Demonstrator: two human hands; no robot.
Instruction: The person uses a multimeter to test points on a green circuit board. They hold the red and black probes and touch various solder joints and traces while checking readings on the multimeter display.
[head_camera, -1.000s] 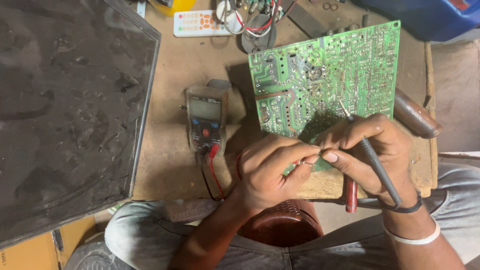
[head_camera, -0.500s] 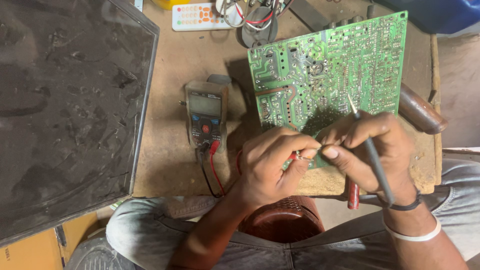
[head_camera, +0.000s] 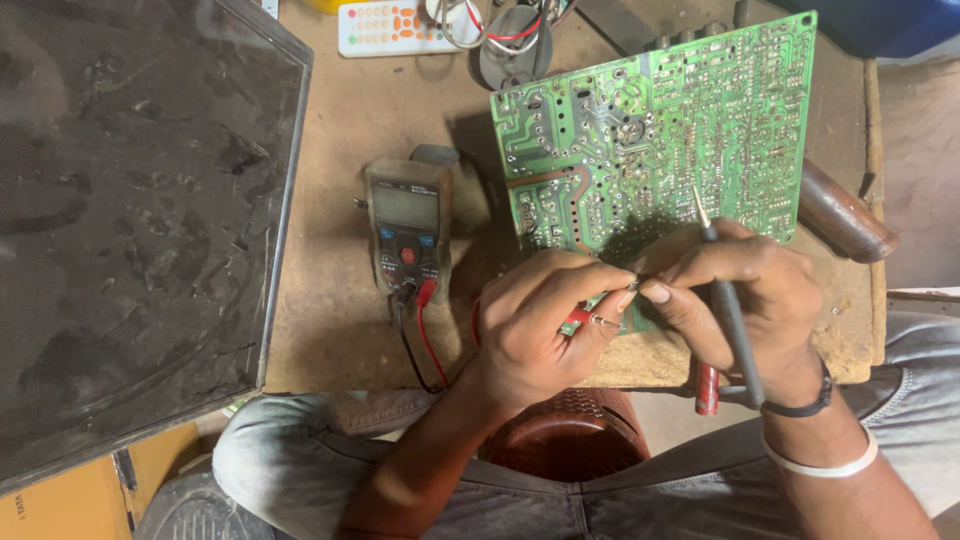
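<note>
Not much by way of containers on my feed tbh, nothing bin- or tray-like with stuff in it. Everything just sits loose on the brown wooden bench.

Main thing: green circuit board, solder side up, lying flat on the bench w/ its long axis running left-right, right end tilted a bit toward the far edge. Near edge is right under both hands.

Left hand is curled, thumb + forefinger pinching something small and metal, w/ a red probe tucked under the fingers. Can't tell exactly what the tiny part is, too small.

Right hand is closed round a black probe, held like a pen. Long axis nearly upright in frame, metal tip pointing away from me and touching the board, tail end toward the wrist.

Fingertips of both hands meet just at the board's near edge.

Left of the board: multimeter w/ red + black leads plugged in. Big dark screen panel further left. White remote at the far edge.
</note>
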